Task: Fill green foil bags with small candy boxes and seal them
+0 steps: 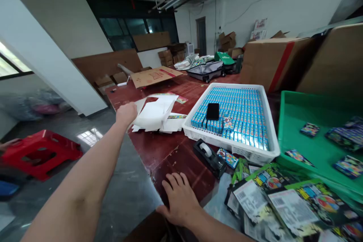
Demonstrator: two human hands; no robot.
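My left hand (126, 115) reaches out to the table's left edge, its fingers closed on the end of some white paper (155, 112). The paper is bent and lifted over more white sheets (172, 124) lying on the red-brown table (172, 151). At the table's near edge my right hand (181, 200) lies flat with its fingers apart, holding nothing. A black tape dispenser (210, 157) stands just beyond it, beside a small colourful packet (227, 157).
A white basket (231, 145) holds rows of small blue boxes (241, 109) and a black phone (212, 111). Printed pouches (295, 200) are heaped at the near right, below a green bin (320, 151). A red stool (42, 154) stands on the floor at left.
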